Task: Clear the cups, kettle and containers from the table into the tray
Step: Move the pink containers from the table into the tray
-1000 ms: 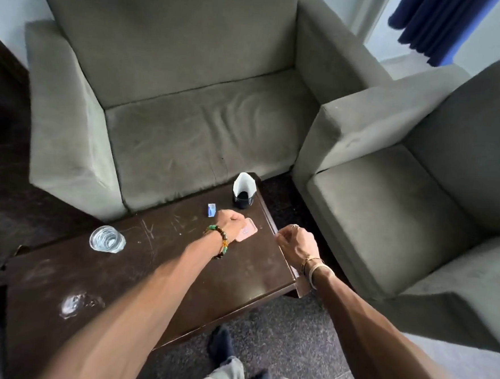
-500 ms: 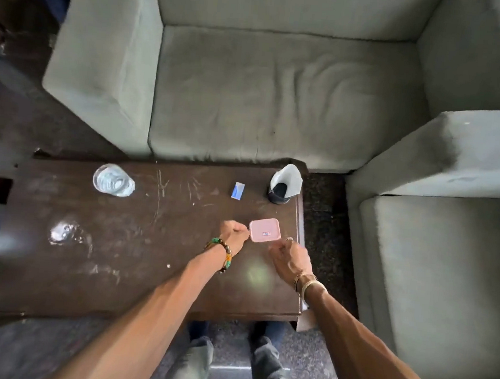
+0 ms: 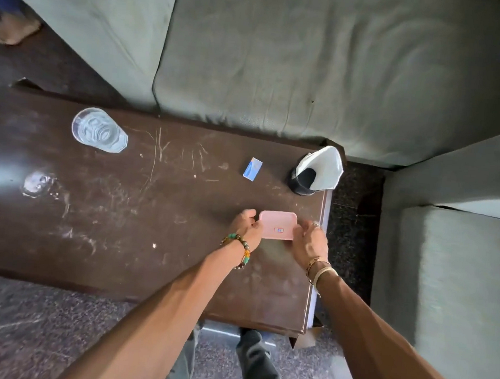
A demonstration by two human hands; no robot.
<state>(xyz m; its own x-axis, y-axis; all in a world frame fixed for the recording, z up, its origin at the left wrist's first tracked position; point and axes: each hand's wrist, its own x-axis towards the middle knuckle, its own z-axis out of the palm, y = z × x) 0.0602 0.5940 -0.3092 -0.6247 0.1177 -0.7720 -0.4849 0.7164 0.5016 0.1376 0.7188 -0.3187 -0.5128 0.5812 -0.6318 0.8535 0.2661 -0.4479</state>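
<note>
Both hands, left (image 3: 247,229) and right (image 3: 310,242), hold pink tray (image 3: 276,223) over dark table (image 3: 122,224).

Grey sofa (image 3: 311,60), armchair (image 3: 458,278), small blue packet (image 3: 252,168)

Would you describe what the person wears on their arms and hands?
No sleeves. By the left hand, a beaded bracelet in green, orange and brown; by the right hand, a gold bangle, a pale band and a ring.
</note>
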